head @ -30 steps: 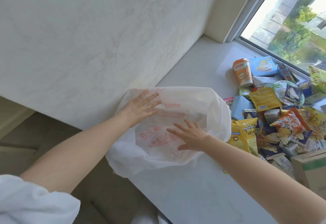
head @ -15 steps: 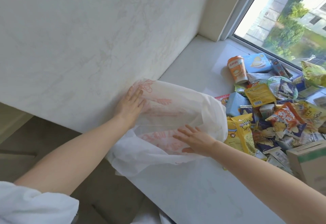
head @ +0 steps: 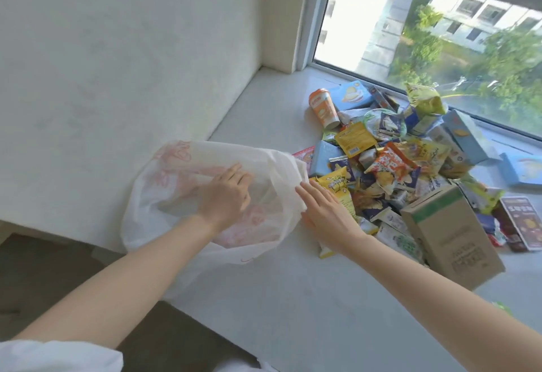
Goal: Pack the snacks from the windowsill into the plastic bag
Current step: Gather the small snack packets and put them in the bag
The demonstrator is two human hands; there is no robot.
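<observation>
Though grip is unclear, hands (head: pixel 225 195) (head: pixel 324 213) touch plastic bag (head: pixel 152 195).

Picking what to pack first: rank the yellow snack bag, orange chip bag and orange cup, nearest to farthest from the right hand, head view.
From the right hand:
1. Yellow snack bag, right beside it.
2. Orange chip bag, farther back and right.
3. Orange cup, farthest back, near the window.
</observation>
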